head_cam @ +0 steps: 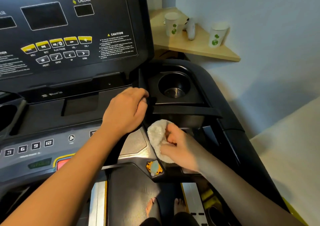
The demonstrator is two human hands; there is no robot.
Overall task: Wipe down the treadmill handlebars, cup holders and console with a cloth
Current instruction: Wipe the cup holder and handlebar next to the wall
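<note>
My right hand (pixel 180 146) grips a bunched white cloth (pixel 157 135) and holds it against the silver panel at the right end of the treadmill's lower console, just below the right cup holder (pixel 174 87). My left hand (pixel 126 109) rests on the black ledge beside that cup holder, its fingers curled over the edge. The black console (pixel 69 26) with its displays and yellow buttons rises at the upper left. The right handlebar (pixel 230 121) curves down past the cup holder. A second cup holder (pixel 7 116) shows at the far left.
A wooden corner shelf (pixel 199 47) behind the treadmill carries two paper cups (pixel 171 23) (pixel 218 35) and a white controller (pixel 190 28). Walls stand close on the right. Below, bare feet (pixel 164 206) stand on the belt.
</note>
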